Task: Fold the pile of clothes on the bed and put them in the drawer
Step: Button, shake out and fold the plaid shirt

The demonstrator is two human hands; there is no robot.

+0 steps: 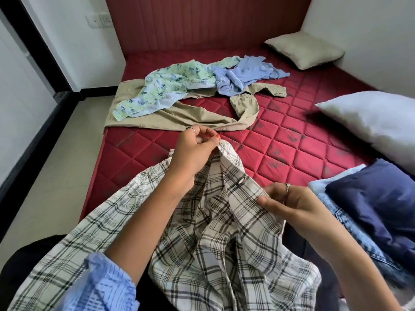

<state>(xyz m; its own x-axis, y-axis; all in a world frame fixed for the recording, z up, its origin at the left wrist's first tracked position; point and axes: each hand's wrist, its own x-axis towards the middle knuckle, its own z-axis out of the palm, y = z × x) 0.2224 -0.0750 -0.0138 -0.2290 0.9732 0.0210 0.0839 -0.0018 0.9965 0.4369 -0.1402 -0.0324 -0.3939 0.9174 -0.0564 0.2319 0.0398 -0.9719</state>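
A white plaid shirt (224,232) hangs in front of me over the near edge of the red bed (280,140). My left hand (193,151) pinches its collar at the top. My right hand (289,198) pinches the shirt's edge lower and to the right. Further back on the bed lies a loose pile: a green floral garment (166,86), a light blue top (244,75) and beige trousers (179,115). At the right edge sits a stack of folded clothes, a navy piece (377,205) on top of light blue and denim ones.
A white pillow (377,117) lies at the right, a beige cushion (305,52) in the far right corner. The red headboard (202,23) backs the bed. Pale floor (56,158) runs along the left side. No drawer is in view.
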